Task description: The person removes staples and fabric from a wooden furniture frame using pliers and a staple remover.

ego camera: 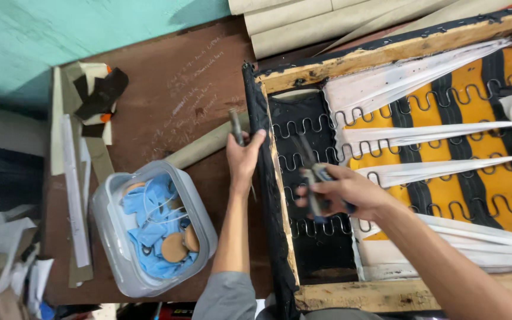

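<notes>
A wooden seat frame (351, 59) with zigzag metal springs (445, 98), white cloth strips and orange-and-black webbing lies on the brown table. My left hand (243, 155) grips a slim metal tool (236, 125) at the frame's left edge, by the black fabric (268, 195) along that side. My right hand (345, 192) is shut on blue-handled pliers (315, 181), blurred, held over the springs inside the frame.
A clear plastic tub (149, 228) with blue cloth and round wooden discs stands left of my arm. A cardboard tube (202, 147) lies beside it. Paper strips and black scraps (99, 95) sit at the table's left. Rolled tubes (303, 24) lie behind the frame.
</notes>
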